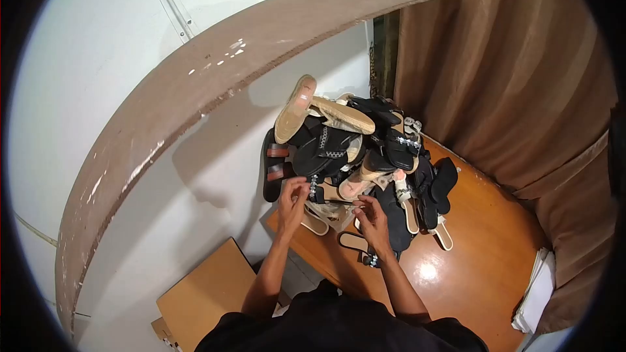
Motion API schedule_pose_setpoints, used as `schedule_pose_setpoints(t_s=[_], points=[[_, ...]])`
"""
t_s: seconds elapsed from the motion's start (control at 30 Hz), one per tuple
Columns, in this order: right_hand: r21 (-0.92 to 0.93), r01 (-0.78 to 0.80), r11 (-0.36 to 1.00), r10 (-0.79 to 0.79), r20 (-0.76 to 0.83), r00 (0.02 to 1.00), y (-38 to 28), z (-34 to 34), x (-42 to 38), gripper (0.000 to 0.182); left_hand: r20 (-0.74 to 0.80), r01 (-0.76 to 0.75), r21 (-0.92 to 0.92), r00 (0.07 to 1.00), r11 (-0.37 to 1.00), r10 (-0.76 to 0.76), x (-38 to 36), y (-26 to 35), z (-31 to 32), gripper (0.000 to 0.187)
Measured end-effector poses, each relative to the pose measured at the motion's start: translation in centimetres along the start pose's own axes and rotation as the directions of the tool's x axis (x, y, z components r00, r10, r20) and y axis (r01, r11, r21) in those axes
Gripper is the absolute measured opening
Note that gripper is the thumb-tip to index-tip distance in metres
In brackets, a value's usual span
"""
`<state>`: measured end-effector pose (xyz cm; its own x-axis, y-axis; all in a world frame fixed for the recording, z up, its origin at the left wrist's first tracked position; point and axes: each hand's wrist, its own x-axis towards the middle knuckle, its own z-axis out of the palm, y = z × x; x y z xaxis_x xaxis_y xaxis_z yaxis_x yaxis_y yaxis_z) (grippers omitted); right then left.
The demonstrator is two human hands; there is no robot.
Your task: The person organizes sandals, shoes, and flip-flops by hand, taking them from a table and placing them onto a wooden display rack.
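The beaded sandal (315,190) lies between the two hands at the near side of the footwear pile (306,160), above the tabletop (482,241). The left hand (292,201) curls beside its strap and the right hand (374,223) bends near its other end, seemingly to steady it from both sides; whether either grips cannot be told. Stacking perhaps saves room, with tan-soled shoes (295,111) on top. Overlap hides many lower shoes, and the dark lens border cuts off the curtain (469,58).
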<state>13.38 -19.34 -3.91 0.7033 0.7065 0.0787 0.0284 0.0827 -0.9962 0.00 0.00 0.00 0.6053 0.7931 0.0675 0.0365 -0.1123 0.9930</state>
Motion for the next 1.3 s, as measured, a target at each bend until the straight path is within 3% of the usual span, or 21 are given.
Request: schedule_pose_setpoints(t_s=[0.07,0.1,0.17,0.23,0.3,0.37,0.43,0.53,0.63,0.7,0.73,0.77,0.83,0.87,0.9,1.07,1.13,1.23,1.3], points=[[-0.055,0.024,0.998,-0.025,-0.008,1.000,-1.3,0.1,0.3,0.038,-0.006,-0.155,0.245,0.987,0.957,0.161,2.0,2.3,0.2,0.024],[-0.078,0.061,0.995,-0.062,-0.013,0.998,-2.1,0.5,4.1,0.038,-0.007,-0.188,0.218,0.981,0.958,0.194,6.4,3.5,0.3,0.024],[-0.095,0.047,0.994,-0.049,-0.021,0.999,-3.4,1.6,5.2,0.036,0.035,-0.401,0.453,0.900,0.796,0.434,9.2,5.6,-0.4,0.027],[-0.098,0.095,0.991,-0.100,-0.051,0.994,-3.2,2.1,6.4,0.036,0.090,-0.455,0.690,0.826,0.563,0.557,12.6,5.7,-0.9,0.035],[-0.206,0.066,0.976,-0.085,-0.084,0.993,-4.1,2.5,7.7,0.039,0.108,-0.412,0.719,0.862,0.560,0.496,14.9,5.6,-0.7,0.037],[-0.233,0.046,0.971,-0.070,-0.097,0.993,-5.3,2.6,8.9,0.040,0.036,-0.215,0.832,0.941,0.512,0.337,16.9,4.7,-0.4,0.053],[-0.416,0.082,0.906,-0.158,-0.151,0.976,-5.8,2.6,9.7,0.040,0.090,-0.247,0.804,0.950,0.541,0.300,18.4,3.6,-0.5,0.057],[-0.562,0.120,0.818,-0.267,-0.187,0.945,-6.5,2.4,11.8,0.043,0.040,-0.300,0.748,0.910,0.592,0.412,19.1,3.0,0.0,0.056],[-0.651,0.102,0.752,-0.319,-0.224,0.921,-6.3,2.0,14.4,0.051,0.096,-0.268,0.765,0.946,0.585,0.309,19.2,3.4,-0.2,0.049],[-0.724,0.002,0.690,-0.326,-0.309,0.893,-6.7,2.3,16.2,0.054,0.075,-0.292,0.821,0.907,0.490,0.414,19.2,4.0,-0.3,0.038],[-0.697,-0.021,0.717,-0.289,-0.324,0.901,-7.2,2.4,16.8,0.059,0.083,-0.400,0.813,0.799,0.424,0.596,18.9,4.3,-0.4,0.033],[-0.688,-0.020,0.725,-0.292,-0.334,0.896,-7.3,2.5,17.6,0.059,0.094,-0.409,0.815,0.793,0.411,0.602,18.7,4.6,-0.7,0.033],[-0.663,-0.046,0.747,-0.241,-0.336,0.911,-6.6,2.7,18.8,0.061,0.036,-0.211,0.799,0.952,0.563,0.305,16.1,8.6,-1.1,0.031],[-0.673,-0.016,0.739,-0.273,-0.322,0.907,-5.7,2.6,19.5,0.064,0.023,-0.262,0.667,0.943,0.697,0.332,16.2,7.9,-1.9,0.034],[-0.670,-0.014,0.742,-0.275,-0.325,0.905,-4.8,2.6,20.1,0.064,0.026,-0.267,0.669,0.941,0.693,0.337,15.9,7.8,-2.3,0.034],[-0.607,-0.065,0.792,-0.208,-0.368,0.906,-3.4,2.7,22.3,0.060,-0.067,-0.246,0.169,0.963,0.954,0.260,13.0,9.6,-3.9,0.040],[-0.558,-0.025,0.829,-0.232,-0.386,0.893,-3.8,2.8,22.2,0.056,-0.095,-0.219,-0.064,0.973,0.974,0.212,11.2,10.2,-4.4,0.042],[-0.488,0.010,0.873,-0.247,-0.425,0.871,-4.8,2.7,21.8,0.049,-0.112,-0.166,-0.407,0.985,0.898,0.131,8.3,9.8,-5.1,0.046],[-0.469,0.006,0.883,-0.241,-0.443,0.864,-5.3,2.7,21.1,0.046,-0.096,-0.105,-0.495,0.993,0.863,0.066,7.6,7.3,-6.6,0.040]])
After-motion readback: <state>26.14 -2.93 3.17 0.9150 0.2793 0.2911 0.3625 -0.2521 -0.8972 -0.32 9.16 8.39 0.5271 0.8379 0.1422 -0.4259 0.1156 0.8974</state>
